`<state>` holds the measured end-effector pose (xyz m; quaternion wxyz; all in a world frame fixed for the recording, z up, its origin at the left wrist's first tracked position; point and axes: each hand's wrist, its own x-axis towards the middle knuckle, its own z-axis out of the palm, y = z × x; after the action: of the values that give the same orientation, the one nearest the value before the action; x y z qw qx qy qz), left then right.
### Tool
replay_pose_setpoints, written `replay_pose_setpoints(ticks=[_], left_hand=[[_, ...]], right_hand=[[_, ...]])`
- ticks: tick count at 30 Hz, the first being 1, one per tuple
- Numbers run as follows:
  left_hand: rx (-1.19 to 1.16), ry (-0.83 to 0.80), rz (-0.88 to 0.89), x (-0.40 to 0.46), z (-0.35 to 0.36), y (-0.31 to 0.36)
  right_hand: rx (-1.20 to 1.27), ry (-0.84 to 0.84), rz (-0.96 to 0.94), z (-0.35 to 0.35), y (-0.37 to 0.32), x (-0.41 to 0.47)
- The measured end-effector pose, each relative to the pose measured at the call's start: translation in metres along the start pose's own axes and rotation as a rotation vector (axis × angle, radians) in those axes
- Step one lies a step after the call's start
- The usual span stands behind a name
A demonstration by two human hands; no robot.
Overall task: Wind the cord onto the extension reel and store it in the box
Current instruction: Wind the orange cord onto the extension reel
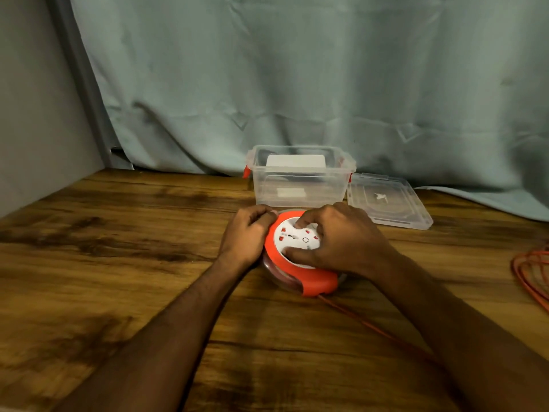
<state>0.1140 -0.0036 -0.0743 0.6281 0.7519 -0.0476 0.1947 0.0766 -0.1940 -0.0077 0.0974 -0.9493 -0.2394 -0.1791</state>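
Backdrop: pale blue-green cloth hangs behind a dark-grained wooden table.
Reel: orange extension reel lies flat on the table, white socket face up, just near of the box.
Left hand: left hand grips the reel's left rim, fingers curled over the orange edge.
Right hand: right hand sits on top of the socket face, fingertips and thumb bent and pressing the white disc.
Cord: orange cord leaves the reel's near edge, runs right; loose loops lie at the far right edge.
Box: clear box, open, red latches.
Lid: clear lid lies flat, right of the box.
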Motion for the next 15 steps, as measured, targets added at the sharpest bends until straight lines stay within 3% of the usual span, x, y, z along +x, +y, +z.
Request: replay_pose_setpoints(ticks=[6, 15], left_hand=[[-0.001, -0.034, -0.044, 0.0, -0.001, -0.002], [0.0, -0.049, -0.034, -0.001, 0.001, -0.001]], right_hand=[[-0.084, 0.089, 0.285, 0.017, -0.013, 0.007], [-0.102, 0.129, 0.306, 0.008, -0.009, 0.003]])
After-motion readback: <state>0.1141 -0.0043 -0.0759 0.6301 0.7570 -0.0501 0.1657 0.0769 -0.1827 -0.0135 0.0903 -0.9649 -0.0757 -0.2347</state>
